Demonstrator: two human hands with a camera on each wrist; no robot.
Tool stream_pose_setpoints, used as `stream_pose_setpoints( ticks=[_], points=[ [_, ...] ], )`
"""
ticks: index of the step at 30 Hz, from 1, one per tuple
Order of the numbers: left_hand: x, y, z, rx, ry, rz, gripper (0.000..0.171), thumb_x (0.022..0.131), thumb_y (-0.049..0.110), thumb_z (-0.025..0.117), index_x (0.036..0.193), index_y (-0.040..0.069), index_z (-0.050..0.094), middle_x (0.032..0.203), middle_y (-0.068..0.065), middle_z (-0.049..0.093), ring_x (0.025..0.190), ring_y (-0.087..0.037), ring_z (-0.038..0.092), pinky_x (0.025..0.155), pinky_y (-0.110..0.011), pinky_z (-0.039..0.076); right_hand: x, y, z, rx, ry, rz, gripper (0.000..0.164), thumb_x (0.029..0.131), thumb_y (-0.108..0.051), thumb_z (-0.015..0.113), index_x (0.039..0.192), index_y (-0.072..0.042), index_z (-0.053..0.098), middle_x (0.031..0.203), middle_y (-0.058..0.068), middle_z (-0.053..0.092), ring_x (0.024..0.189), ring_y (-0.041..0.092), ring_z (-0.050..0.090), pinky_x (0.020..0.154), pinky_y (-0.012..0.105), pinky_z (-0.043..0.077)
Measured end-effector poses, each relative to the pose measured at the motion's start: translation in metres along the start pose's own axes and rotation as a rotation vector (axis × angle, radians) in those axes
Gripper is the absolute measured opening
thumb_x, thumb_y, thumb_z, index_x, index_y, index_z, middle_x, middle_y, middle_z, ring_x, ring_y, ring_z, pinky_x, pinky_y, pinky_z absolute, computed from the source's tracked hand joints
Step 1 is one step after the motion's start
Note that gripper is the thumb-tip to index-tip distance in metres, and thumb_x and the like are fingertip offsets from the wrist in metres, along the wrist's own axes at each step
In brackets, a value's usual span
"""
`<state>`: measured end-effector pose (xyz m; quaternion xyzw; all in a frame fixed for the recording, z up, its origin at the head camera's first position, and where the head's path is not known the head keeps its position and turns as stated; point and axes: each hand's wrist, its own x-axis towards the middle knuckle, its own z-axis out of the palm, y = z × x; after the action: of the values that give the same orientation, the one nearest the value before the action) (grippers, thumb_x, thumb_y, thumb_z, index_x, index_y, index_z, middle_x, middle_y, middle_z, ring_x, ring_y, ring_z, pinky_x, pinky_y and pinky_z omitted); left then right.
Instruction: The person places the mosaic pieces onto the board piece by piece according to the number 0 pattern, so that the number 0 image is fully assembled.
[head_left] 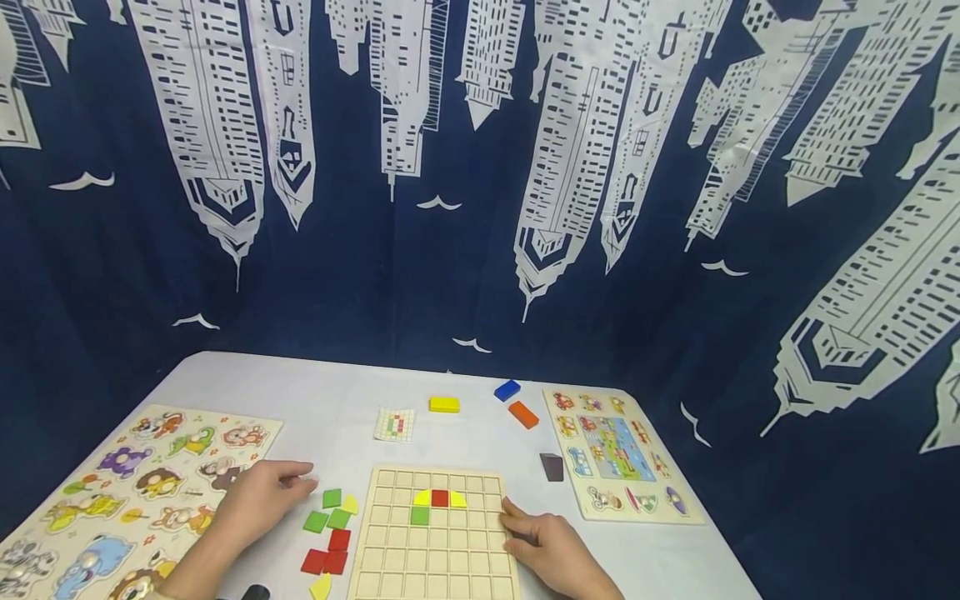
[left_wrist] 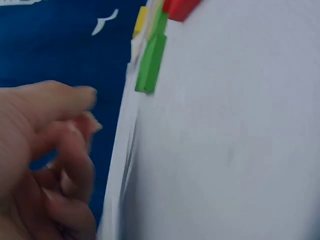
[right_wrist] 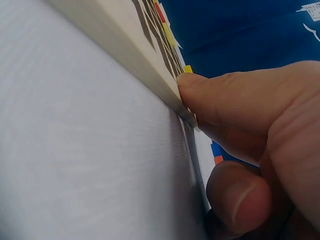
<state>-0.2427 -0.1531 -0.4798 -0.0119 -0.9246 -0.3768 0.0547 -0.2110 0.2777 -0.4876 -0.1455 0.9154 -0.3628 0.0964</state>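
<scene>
The right hand (head_left: pixel 551 550) holds the near-vertical side rim of the grid board (head_left: pixel 459 562), fingers curled against it; the board lies flat on the table (head_left: pixel 645 575), stretching leftward from them. It looks like stiff, fairly light wood, likely to slide if nudged, so its rim is the place to steady it. The left hand (head_left: pixel 258 500) is empty, thumb and forefinger narrowly parted. Just right of its fingertips lie loose green tiles (head_left: pixel 316 522), red tiles (head_left: pixel 339 540) and yellow pieces (head_left: pixel 321 587). These should be light, hard and perhaps slick; pinch them by opposite edges, since flat faces give little purchase. Beyond both hands, the pattern card (head_left: pixel 385 425) looks thin and easily creased; lift it by a corner.
</scene>
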Motion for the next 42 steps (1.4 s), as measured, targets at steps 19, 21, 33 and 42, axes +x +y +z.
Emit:
stream_pose_setpoints(
  ticks=[19, 21, 33, 42],
  points=[
    [0.005, -0.007, 0.017, 0.086, -0.086, -0.011, 0.020, 0.082, 0.035, 0.085, 0.097, 0.025, 0.079, 0.092, 0.008, 0.071, 0.085, -0.011, 0.062, 0.077, -0.040, 0.050, 0.000, -0.002, 0.000, -0.034, 0.004, 0.002, 0.044, 0.096, -0.033, 0.071, 0.134, -0.012, 0.068, 0.154, 0.000, 0.052, 0.141, 0.037, 0.050, 0.109, 0.059, 0.041],
    [0.005, -0.007, 0.018, 0.070, -0.082, -0.017, 0.018, 0.081, 0.033, 0.086, 0.094, 0.025, 0.077, 0.088, 0.009, 0.070, 0.082, -0.011, 0.060, 0.074, -0.036, 0.047, 0.000, -0.001, 0.000, -0.034, 0.004, 0.002, 0.044, 0.096, -0.033, 0.071, 0.134, -0.012, 0.068, 0.154, 0.000, 0.052, 0.141, 0.036, 0.050, 0.109, 0.059, 0.041],
    [0.001, 0.022, 0.017, -0.078, -0.049, -0.004, 0.011, 0.085, 0.028, 0.083, 0.090, 0.024, 0.074, 0.083, 0.009, 0.070, 0.075, -0.010, 0.061, 0.066, -0.030, 0.045, -0.002, -0.001, -0.001, -0.028, 0.011, -0.022, 0.043, 0.096, -0.032, 0.072, 0.134, -0.011, 0.069, 0.153, 0.003, 0.052, 0.139, 0.039, 0.051, 0.108, 0.060, 0.042],
    [-0.017, 0.082, 0.050, -0.059, -0.169, 0.151, 0.014, 0.085, 0.025, 0.083, 0.078, 0.027, 0.071, 0.068, 0.014, 0.063, 0.064, -0.009, 0.057, 0.057, -0.031, 0.043, -0.001, -0.002, 0.000, -0.074, 0.024, -0.043, 0.042, 0.096, -0.032, 0.071, 0.133, -0.012, 0.069, 0.152, 0.002, 0.053, 0.138, 0.036, 0.053, 0.107, 0.057, 0.045]
  ],
)
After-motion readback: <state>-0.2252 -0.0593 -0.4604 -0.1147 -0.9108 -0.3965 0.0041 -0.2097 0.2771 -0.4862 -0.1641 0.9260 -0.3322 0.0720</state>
